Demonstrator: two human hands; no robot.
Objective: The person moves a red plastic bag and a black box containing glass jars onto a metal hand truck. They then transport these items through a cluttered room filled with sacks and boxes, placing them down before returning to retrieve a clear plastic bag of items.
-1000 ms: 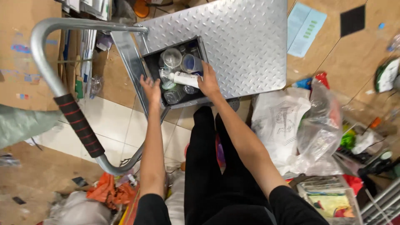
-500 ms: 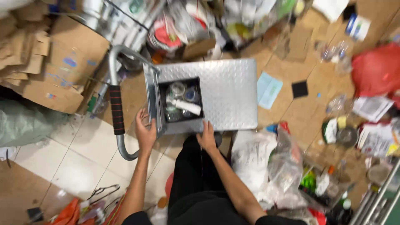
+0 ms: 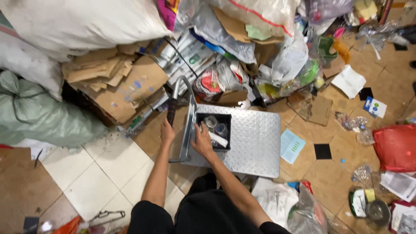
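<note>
Left hand (image 3: 167, 132) wrapped around platform trolley handle (image 3: 172, 109); right hand (image 3: 203, 139) spread flat on rim of black box (image 3: 225, 118) holding plastic cups (image 3: 211, 121).

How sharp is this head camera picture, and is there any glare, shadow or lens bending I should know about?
Head view: mostly sharp at centre, where the left hand grips the cart handle and the right hand rests on the black box; even, soft light with faint shadows; mild sheen on the metal platform; wide-angle bending toward the edges, where the clutter softens.
</note>
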